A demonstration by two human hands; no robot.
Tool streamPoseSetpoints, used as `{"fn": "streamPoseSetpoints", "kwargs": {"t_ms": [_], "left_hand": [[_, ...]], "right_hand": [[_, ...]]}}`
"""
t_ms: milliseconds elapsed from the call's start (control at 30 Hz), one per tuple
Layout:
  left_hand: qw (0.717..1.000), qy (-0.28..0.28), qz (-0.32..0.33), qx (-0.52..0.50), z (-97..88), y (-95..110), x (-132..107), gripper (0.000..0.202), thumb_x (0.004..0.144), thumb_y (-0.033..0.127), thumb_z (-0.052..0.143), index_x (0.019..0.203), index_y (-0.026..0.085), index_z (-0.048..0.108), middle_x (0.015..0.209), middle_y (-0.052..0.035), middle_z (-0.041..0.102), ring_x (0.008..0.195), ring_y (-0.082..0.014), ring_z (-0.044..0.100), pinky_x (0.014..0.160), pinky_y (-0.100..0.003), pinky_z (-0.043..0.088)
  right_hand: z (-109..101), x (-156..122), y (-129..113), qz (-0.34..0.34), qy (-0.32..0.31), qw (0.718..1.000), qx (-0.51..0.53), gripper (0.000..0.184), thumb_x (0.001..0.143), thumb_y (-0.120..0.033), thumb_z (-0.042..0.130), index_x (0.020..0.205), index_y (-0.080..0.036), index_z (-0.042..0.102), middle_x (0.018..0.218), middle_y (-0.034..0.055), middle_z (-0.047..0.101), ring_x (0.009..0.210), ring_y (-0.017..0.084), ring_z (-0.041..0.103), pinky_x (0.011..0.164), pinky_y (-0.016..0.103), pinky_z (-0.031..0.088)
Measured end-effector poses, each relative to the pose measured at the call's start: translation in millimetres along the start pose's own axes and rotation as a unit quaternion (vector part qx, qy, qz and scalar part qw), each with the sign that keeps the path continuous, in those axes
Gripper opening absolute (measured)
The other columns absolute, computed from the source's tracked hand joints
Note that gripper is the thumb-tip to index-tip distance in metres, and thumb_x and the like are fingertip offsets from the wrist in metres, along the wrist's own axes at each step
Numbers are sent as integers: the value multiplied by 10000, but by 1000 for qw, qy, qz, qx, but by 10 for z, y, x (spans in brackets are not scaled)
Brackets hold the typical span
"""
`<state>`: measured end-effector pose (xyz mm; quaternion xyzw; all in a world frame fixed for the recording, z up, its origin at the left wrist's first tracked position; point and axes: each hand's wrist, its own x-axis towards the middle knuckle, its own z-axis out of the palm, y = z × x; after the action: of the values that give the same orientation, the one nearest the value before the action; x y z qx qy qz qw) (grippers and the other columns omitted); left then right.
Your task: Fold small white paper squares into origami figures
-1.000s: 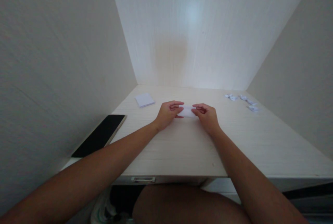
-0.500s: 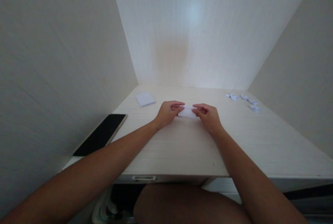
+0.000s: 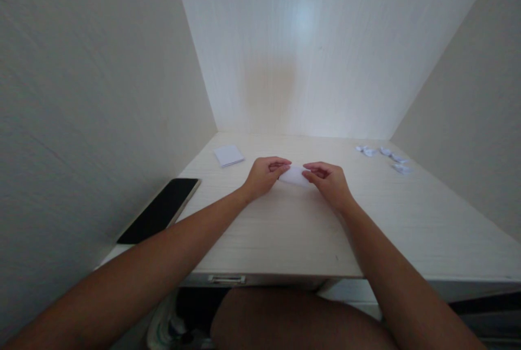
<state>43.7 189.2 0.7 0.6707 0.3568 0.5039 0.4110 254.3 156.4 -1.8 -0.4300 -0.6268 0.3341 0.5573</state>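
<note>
Between my two hands is a small white sheet of paper (image 3: 294, 175), held just over the desk near its middle. My left hand (image 3: 266, 173) pinches the paper's left end between thumb and fingers. At the other end, my right hand (image 3: 325, 179) grips it the same way. The sheet looks slightly bowed, and its ends are hidden under my fingers. Beyond my left hand lies a stack of square white paper (image 3: 229, 156). Several small white folded or crumpled paper pieces (image 3: 399, 159) rest at the far right of the desk.
The pale wood-grain desk (image 3: 277, 236) is closed in by panels at the back and both sides. A flat black slab with a light edge (image 3: 158, 211) lies along the left panel. A drawer handle (image 3: 227, 279) shows below the front edge, above my leg.
The paper between my hands has gone from flatter to slightly bowed. Both hands keep their hold and have hardly moved; the whole view has shifted a little.
</note>
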Motion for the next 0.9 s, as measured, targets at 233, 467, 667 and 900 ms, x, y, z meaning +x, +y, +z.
{"fn": "streamPoseSetpoints", "kwargs": {"t_ms": [233, 467, 667, 900], "left_hand": [[1000, 10, 8, -6, -3, 36, 1, 236, 797, 323, 781, 952, 146, 798, 927, -101, 803, 806, -193, 735, 735, -287, 573], [1000, 4, 4, -29, -10, 32, -2, 380, 742, 336, 838, 1059, 133, 784, 908, -103, 786, 744, -173, 725, 666, -268, 575], [999, 0, 0, -42, -22, 32, -2, 386, 719, 344, 860, 1033, 133, 787, 909, -107, 793, 765, -180, 738, 694, -279, 591], [999, 6, -3, -40, -13, 47, -11, 351, 717, 361, 862, 972, 130, 798, 871, -110, 802, 737, -192, 738, 687, -294, 591]], "right_hand": [[-20, 1, 7, -6, 1, 1000, 7, 275, 738, -404, 827, 924, -203, 802, 870, 79, 805, 762, 217, 739, 735, 359, 599], [-43, 20, 22, -13, 20, 1000, -5, 245, 747, -375, 820, 920, -201, 810, 844, 74, 804, 738, 212, 731, 719, 354, 593], [-46, 18, 21, -15, 24, 1000, -12, 231, 751, -376, 814, 908, -206, 814, 837, 74, 804, 722, 210, 725, 706, 354, 589], [-48, 13, 15, -16, 22, 1000, -15, 247, 752, -386, 814, 925, -210, 813, 838, 73, 804, 730, 214, 729, 711, 356, 595]]}}
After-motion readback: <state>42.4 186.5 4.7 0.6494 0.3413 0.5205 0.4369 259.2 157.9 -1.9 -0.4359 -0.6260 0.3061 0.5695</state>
